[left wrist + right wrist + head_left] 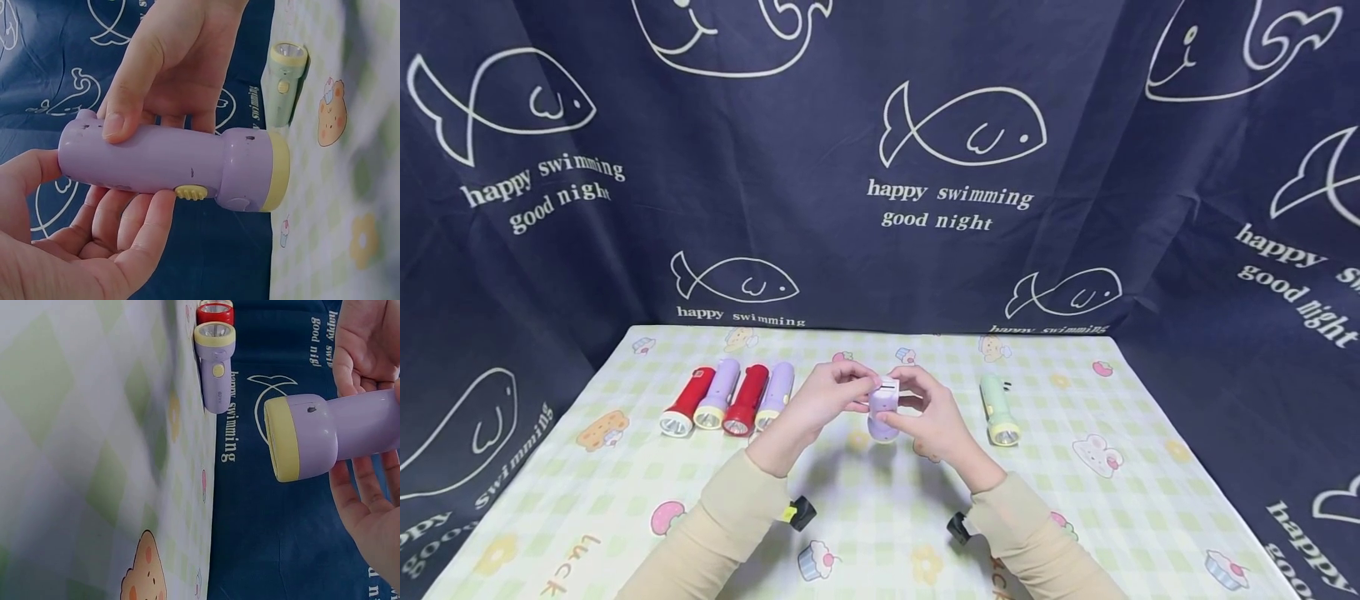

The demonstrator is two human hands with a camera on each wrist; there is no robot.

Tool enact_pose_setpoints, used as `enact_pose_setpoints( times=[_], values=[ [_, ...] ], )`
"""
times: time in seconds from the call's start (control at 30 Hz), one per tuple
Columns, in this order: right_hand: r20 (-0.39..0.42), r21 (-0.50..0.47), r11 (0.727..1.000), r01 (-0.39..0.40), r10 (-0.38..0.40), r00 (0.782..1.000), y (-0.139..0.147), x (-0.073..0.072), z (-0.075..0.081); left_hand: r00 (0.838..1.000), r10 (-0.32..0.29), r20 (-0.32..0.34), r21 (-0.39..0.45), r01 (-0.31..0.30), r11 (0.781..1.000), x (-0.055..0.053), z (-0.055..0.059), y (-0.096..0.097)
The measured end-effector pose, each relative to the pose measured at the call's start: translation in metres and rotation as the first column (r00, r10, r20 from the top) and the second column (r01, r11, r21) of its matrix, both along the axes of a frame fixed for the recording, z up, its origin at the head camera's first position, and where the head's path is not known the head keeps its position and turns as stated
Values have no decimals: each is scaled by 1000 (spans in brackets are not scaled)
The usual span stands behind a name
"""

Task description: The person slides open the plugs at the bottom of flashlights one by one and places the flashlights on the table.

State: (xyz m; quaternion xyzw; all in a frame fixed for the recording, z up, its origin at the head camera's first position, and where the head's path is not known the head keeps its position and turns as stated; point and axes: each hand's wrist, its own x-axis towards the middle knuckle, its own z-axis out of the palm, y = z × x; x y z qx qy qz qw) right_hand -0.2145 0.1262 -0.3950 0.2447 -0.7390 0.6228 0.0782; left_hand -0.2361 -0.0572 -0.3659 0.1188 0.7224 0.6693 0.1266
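A purple flashlight (883, 423) with a yellow rim is held upright above the table, its lens end down and its tail end, with a dark slot, up. My left hand (829, 396) pinches it near the tail; in the left wrist view that thumb touches the tail end and the fingers lie along the side by the yellow ribbed switch (191, 192). From the other side my right hand (931, 408) grips the body, its thumb (115, 127) pressed on the barrel and its fingers behind. The lens itself is hidden.
Left of the hands, a red flashlight (688, 400), a purple one (718, 393), another red one (747, 400) and another purple one (777, 389) lie in a row. A green flashlight (996, 404) lies to the right. A dark blue curtain (880, 250) hangs behind the checked tablecloth (865, 558).
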Motion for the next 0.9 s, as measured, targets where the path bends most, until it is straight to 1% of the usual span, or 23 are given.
enact_pose_setpoints(
  times=[0.17, 0.33, 0.57, 0.8, 0.9],
  values=[
    [-11, -14, 1000, 2, -2, 1000, 3, -12, -14, 999, 24, -21, -8, -24, 1000, 1, 1, 2],
    [-27, -18, 1000, 6, -7, 1000, 4, -14, -17, 999, 45, -28, -14, -46, 999, 1, 2, 4],
    [-32, -17, 1000, 8, -8, 999, 4, -13, -17, 998, 66, -22, -17, -66, 998, 2, 1, 5],
    [-54, -5, 1000, 8, -8, 999, 1, -4, -4, 998, 60, -22, -14, -61, 998, 2, 0, 4],
    [-63, -7, 1000, 9, -9, 998, 2, -7, -8, 998, 63, -18, -10, -63, 998, 1, -1, 3]
  ],
)
